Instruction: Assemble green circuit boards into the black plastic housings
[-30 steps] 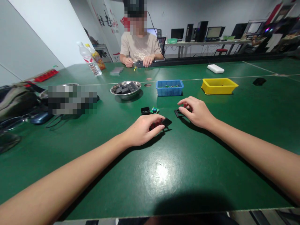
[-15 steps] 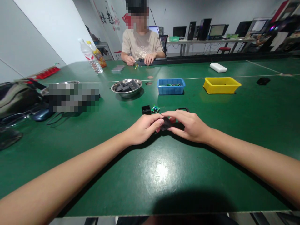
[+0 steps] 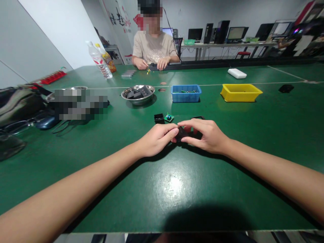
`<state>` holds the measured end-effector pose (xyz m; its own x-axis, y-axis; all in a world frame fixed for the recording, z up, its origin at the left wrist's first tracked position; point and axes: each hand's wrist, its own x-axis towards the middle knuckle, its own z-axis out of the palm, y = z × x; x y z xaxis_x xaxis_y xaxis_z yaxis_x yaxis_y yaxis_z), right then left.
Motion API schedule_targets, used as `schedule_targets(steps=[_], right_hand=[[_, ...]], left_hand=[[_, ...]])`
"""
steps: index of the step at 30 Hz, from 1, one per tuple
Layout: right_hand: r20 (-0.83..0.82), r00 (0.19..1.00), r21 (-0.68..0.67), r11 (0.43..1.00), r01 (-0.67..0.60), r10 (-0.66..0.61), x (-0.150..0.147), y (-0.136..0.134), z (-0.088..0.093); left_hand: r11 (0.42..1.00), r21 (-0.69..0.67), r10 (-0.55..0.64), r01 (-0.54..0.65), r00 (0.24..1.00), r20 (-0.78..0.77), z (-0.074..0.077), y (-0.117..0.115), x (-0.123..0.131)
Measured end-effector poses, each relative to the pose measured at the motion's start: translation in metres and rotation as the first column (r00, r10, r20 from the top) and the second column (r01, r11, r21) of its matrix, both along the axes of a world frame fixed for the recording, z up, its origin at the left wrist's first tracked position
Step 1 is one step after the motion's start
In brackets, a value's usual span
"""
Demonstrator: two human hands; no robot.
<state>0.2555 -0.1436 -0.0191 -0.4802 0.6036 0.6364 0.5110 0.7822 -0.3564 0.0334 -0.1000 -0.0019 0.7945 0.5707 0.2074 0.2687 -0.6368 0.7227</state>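
Note:
My left hand [image 3: 158, 137] and my right hand [image 3: 205, 135] meet at the middle of the green table [image 3: 177, 182]. Both pinch a small black plastic part [image 3: 181, 133] between their fingertips, low over the tabletop. Most of that part is hidden by the fingers. Just beyond the hands lie a small black box-shaped piece [image 3: 159, 118], a little green circuit board [image 3: 168, 117] and a thin black frame piece [image 3: 197, 117].
Farther back stand a steel bowl of black parts [image 3: 138, 94], a blue bin [image 3: 186, 93] and a yellow bin [image 3: 240, 92]. A bag [image 3: 20, 104] and cables lie at the left. Two bottles [image 3: 100, 61] stand near a seated person [image 3: 153, 47] working across the table.
My right hand left the black frame piece on the table and came left to join my left hand on the small black part. Since half a second ago, almost nothing moved.

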Motion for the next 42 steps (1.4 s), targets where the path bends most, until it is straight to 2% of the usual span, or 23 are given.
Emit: schedule_targets(steps=[4,11,19,25,28,33,37,42], right_hand=[[-0.066,0.995,-0.039,0.997,0.069,-0.072,-0.0010,-0.0013,0.0003],[-0.108,0.994,-0.039,0.999,-0.007,0.003,-0.0036,-0.0039,0.0055],[-0.056,0.994,-0.015,0.995,-0.099,0.098,-0.0055,-0.0062,0.0047],[-0.132,0.991,-0.007,0.999,-0.039,0.037,-0.0053,-0.0059,0.0046],[-0.197,0.980,-0.112,0.994,0.013,-0.035,-0.0055,-0.0057,0.0043],[-0.307,0.948,-0.318,0.948,-0.024,-0.079,-0.0059,-0.0051,0.0036],[-0.361,0.929,-0.372,0.926,-0.062,-0.083,-0.0057,-0.0047,0.0027],[-0.346,0.937,-0.391,0.916,-0.096,-0.049,-0.0064,-0.0046,0.0017]], left_hand=[[1.000,0.022,-0.016,0.015,1.000,0.016,-0.0011,0.0016,-0.0006],[0.984,0.176,-0.020,0.021,1.000,-0.006,0.0002,0.0015,0.0016],[0.953,0.300,-0.039,0.044,0.999,-0.022,0.0019,0.0008,-0.0005],[0.921,0.377,-0.067,0.099,0.993,-0.096,0.0013,0.0020,-0.0004],[0.896,0.431,-0.048,0.108,0.988,-0.148,0.0013,0.0015,-0.0004],[0.883,0.466,0.043,0.056,0.979,-0.199,0.0020,0.0018,-0.0036],[0.852,0.524,0.102,0.020,0.974,-0.203,0.0024,0.0024,-0.0062],[0.779,0.625,0.078,0.055,0.980,-0.183,0.0011,0.0022,-0.0071]])
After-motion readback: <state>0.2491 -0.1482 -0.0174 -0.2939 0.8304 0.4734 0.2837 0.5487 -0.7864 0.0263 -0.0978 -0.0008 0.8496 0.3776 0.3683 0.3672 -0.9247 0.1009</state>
